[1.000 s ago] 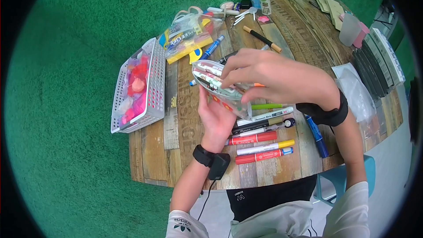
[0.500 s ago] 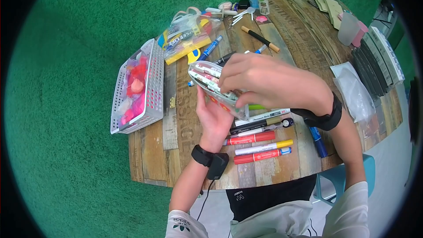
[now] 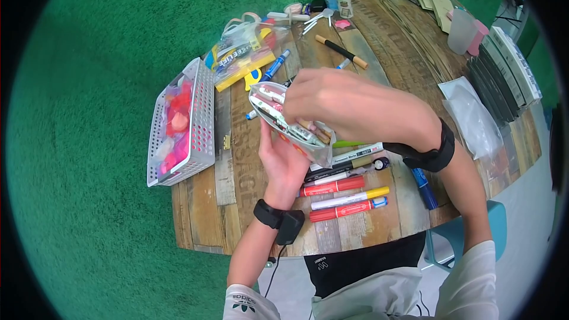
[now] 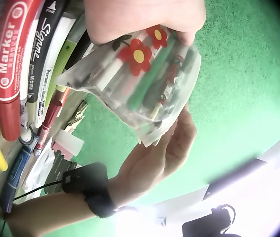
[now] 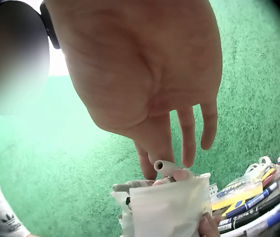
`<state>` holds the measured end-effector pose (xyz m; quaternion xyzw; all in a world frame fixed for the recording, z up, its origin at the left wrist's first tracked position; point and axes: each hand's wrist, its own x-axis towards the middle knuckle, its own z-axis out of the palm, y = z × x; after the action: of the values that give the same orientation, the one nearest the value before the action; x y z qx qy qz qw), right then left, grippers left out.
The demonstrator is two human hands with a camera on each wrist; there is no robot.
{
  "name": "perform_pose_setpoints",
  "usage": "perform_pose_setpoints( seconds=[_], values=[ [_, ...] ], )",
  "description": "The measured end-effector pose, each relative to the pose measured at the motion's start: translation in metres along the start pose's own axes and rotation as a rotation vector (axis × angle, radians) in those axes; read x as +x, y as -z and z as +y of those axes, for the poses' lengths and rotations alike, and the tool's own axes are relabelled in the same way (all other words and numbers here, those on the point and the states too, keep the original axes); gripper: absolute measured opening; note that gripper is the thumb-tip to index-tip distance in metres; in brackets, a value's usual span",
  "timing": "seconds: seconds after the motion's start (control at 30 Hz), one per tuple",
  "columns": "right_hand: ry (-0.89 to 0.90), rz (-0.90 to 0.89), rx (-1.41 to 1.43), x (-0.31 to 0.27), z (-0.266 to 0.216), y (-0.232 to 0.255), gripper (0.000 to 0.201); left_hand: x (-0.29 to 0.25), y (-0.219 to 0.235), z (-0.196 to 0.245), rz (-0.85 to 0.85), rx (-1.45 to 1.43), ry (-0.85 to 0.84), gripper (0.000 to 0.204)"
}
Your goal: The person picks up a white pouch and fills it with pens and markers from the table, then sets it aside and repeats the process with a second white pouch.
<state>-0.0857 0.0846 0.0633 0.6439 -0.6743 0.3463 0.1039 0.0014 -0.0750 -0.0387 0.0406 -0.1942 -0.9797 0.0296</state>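
Note:
A translucent pen pouch (image 4: 105, 94) with red flowers is packed with several pens, its mouth open upward. My left hand (image 3: 285, 163) holds it from below over the table, and in the left wrist view the fingers lie across its flowered side. My right hand (image 3: 338, 101) bends down over the mouth, its fingers among the pens (image 3: 269, 105). In the right wrist view, a hollow pen end (image 5: 164, 168) pokes up right by the right thumb and fingers; I cannot tell whether they pinch it. The other fingers of that hand hang down straight beside the pouch.
Red markers (image 3: 341, 210) and several other pens lie in a row on the wooden table (image 3: 201, 219). A white basket (image 3: 201, 124) of pink and red items stands at left. Clear bags (image 3: 243, 53) lie behind. At right are a plastic sleeve (image 3: 471, 115) and black folders (image 3: 495, 89).
My right hand has shifted slightly left along the pouch mouth, so more brownish and white pens show at the pouch's right end. My left hand keeps hold of the pouch.

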Motion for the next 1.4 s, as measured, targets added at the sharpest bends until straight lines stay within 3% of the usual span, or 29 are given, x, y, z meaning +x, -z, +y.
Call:
perform_pose_setpoints(
  seconds=[0.07, 0.1, 0.13, 0.17, 0.23, 0.3, 0.37, 0.4, 0.47, 0.6, 0.67, 0.77, 0.87, 1.07, 1.2, 1.27, 1.4],
  values=[
    [-0.047, 0.004, 0.011, 0.003, 0.0, 0.002, 0.01, 0.001, 0.003, 0.002, -0.048, -0.096, -0.007, 0.05],
    [-0.038, 0.156, 0.032, 0.004, 0.005, 0.003, 0.012, 0.0, -0.002, 0.003, -0.047, -0.098, -0.008, 0.05],
    [-0.029, 0.307, 0.053, 0.006, 0.011, 0.005, 0.014, -0.001, -0.01, 0.004, 0.049, -0.026, -0.046, 0.05],
    [-0.03, 0.304, 0.051, 0.004, 0.016, 0.011, 0.014, -0.002, -0.015, 0.004, 0.144, 0.046, -0.081, 0.049],
    [-0.223, 0.124, -0.208, -0.003, 0.028, 0.03, 0.017, 0.003, 0.001, 0.007, 0.128, 0.073, -0.138, 0.047],
    [-0.26, 0.148, -0.276, -0.013, 0.051, 0.026, 0.017, 0.008, 0.01, 0.013, 0.098, -0.073, -0.137, 0.044],
    [-0.465, 0.167, -0.375, -0.025, 0.072, 0.016, 0.016, 0.007, 0.006, 0.014, 0.112, -0.089, -0.136, 0.044],
    [-0.469, 0.168, -0.377, -0.03, 0.079, 0.014, 0.016, 0.008, 0.007, 0.014, 0.119, -0.067, -0.154, 0.044],
    [-0.587, -0.05, -0.329, -0.039, 0.09, 0.009, 0.017, 0.007, 0.007, 0.013, 0.116, -0.039, -0.174, 0.043],
    [-0.513, -0.148, -0.208, -0.053, 0.109, -0.005, 0.018, 0.008, 0.009, 0.014, 0.119, -0.049, -0.185, 0.046],
    [-0.649, -0.335, -0.107, -0.054, 0.109, -0.004, 0.02, 0.011, 0.018, 0.02, 0.034, -0.111, -0.134, 0.049],
    [-0.707, -0.343, -0.066, -0.051, 0.103, 0.006, 0.022, 0.012, 0.019, 0.023, 0.025, -0.1, -0.133, 0.051],
    [-0.688, -0.299, -0.11, -0.042, 0.086, 0.017, 0.024, 0.012, 0.018, 0.021, 0.05, -0.097, -0.148, 0.047],
    [-0.61, -0.4, 0.001, -0.034, 0.073, 0.012, 0.028, 0.012, 0.024, 0.019, 0.041, -0.049, -0.148, 0.039],
    [-0.665, -0.437, -0.023, -0.03, 0.064, 0.02, 0.029, 0.014, 0.027, 0.024, 0.007, -0.089, -0.11, 0.042],
    [-0.556, -0.307, -0.111, -0.033, 0.066, 0.021, 0.029, 0.012, 0.021, 0.024, 0.049, -0.156, -0.084, 0.042],
    [-0.505, -0.267, -0.099, -0.02, 0.051, 0.028, 0.028, 0.012, 0.021, 0.026, 0.017, -0.231, -0.046, 0.047]
  ],
)
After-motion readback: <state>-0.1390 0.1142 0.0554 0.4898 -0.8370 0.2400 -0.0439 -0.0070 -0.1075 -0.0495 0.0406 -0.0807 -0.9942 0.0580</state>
